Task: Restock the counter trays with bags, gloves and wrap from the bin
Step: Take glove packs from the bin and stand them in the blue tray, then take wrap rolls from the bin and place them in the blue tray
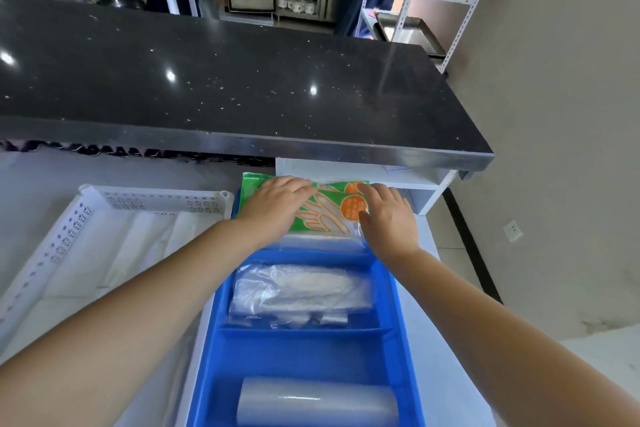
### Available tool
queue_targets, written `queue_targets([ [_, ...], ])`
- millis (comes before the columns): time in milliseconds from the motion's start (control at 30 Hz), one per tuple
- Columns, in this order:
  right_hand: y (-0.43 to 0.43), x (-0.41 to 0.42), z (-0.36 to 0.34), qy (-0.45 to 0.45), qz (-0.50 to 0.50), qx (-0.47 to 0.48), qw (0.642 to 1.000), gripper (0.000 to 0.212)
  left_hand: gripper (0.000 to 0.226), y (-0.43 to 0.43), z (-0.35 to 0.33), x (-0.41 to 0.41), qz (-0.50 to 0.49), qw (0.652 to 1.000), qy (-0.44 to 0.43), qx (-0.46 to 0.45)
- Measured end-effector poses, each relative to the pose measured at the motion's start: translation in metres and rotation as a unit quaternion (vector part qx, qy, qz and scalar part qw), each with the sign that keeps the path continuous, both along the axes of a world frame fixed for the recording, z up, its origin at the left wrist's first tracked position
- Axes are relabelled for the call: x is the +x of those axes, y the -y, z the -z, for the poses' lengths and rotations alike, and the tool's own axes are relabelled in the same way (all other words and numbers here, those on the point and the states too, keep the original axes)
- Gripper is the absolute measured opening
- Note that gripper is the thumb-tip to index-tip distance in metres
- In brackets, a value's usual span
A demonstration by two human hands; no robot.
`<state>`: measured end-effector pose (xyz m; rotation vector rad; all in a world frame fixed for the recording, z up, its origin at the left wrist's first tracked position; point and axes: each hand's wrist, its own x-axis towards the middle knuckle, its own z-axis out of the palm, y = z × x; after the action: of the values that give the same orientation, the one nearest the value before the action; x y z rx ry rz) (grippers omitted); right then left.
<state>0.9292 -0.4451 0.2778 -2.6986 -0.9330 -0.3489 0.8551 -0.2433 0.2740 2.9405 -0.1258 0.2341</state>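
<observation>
**Spotter:** Start at the fingers. What have you got?

**Operator:** On my left hand [277,204] the fingers [294,184] lie straight and close together, flat on the green glove pack [325,215]. My right hand [388,215] has its fingers slightly apart on the pack's right end, with the thumb down on the printed face. Neither hand is curled round anything, so I'm pressing, not gripping.

**Spotter:** Where is the pack sitting?

**Operator:** In the far compartment of the blue tray [391,305], just below the edge of the black counter [242,80]. Its far left corner seems to ride up over the tray rim. I can't tell whether the middle lies flat, because my hands cover it.

**Spotter:** And around it?

**Operator:** The middle compartment holds a clear pack of bags [298,291], and the near one holds a roll of wrap [317,402]. The white perforated bin [69,229] stands just left of the tray with pale folded plastic in it.

**Spotter:** What could go wrong?

**Operator:** Mostly spring-back. If the pack is wider than its compartment, I'd expect that raised corner to lift again once I take my palms off. The film looks slick, so uneven pressure could slide the pack over the divider onto the bags. Leaning too hard might also crumple its clear near end or push the whole tray along the surface.
</observation>
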Motion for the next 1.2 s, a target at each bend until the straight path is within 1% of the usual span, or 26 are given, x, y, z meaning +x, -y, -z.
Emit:
queue_targets([
  [100,-0.006,-0.015,-0.009,0.03,-0.08,-0.017,0.996,0.04,0.051,-0.004,-0.009,-0.04,-0.074,0.997,0.004,-0.013],
  [167,-0.014,-0.03,-0.013,0.029,-0.136,-0.02,0.99,0.038,0.046,-0.007,-0.013,-0.073,-0.119,0.993,-0.005,-0.019],
  [233,-0.025,-0.049,-0.015,0.024,-0.189,-0.045,0.981,0.032,0.041,-0.009,-0.018,-0.109,-0.161,0.987,-0.019,-0.013],
  [333,-0.043,-0.084,-0.014,0.017,-0.261,-0.06,0.963,0.026,0.026,-0.009,-0.021,-0.17,-0.214,0.977,-0.018,-0.006],
  [467,-0.068,-0.143,-0.017,0.021,-0.344,-0.089,0.934,0.027,0.033,-0.007,-0.022,-0.253,-0.294,0.955,-0.024,-0.027],
  [600,-0.094,-0.207,-0.024,0.033,-0.422,-0.083,0.902,0.023,0.034,-0.008,-0.02,-0.334,-0.376,0.925,-0.018,-0.047],
  [700,-0.113,-0.263,-0.032,0.04,-0.452,-0.103,0.885,0.023,0.034,-0.012,-0.02,-0.395,-0.42,0.906,-0.01,-0.055],
  [800,-0.134,-0.328,-0.039,0.066,-0.479,-0.111,0.868,0.005,0.03,-0.015,-0.016,-0.464,-0.451,0.891,0.0,-0.053],
  [833,-0.141,-0.35,-0.038,0.064,-0.487,-0.11,0.864,0.005,0.029,-0.017,-0.013,-0.489,-0.462,0.886,-0.001,-0.048],
  [867,-0.148,-0.372,-0.034,0.058,-0.499,-0.114,0.857,0.006,0.028,-0.019,-0.009,-0.514,-0.473,0.88,-0.002,-0.047],
  [967,-0.171,-0.437,-0.016,0.05,-0.513,-0.115,0.849,0.023,0.027,-0.025,0.009,-0.591,-0.498,0.865,0.0,-0.062],
  [1067,-0.187,-0.497,0.009,0.018,-0.518,-0.111,0.848,0.026,0.027,-0.034,0.035,-0.664,-0.518,0.851,-0.026,-0.083],
  [1200,-0.201,-0.566,0.051,-0.02,-0.51,-0.168,0.844,0.028,0.028,-0.044,0.07,-0.748,-0.552,0.823,-0.076,-0.11],
])
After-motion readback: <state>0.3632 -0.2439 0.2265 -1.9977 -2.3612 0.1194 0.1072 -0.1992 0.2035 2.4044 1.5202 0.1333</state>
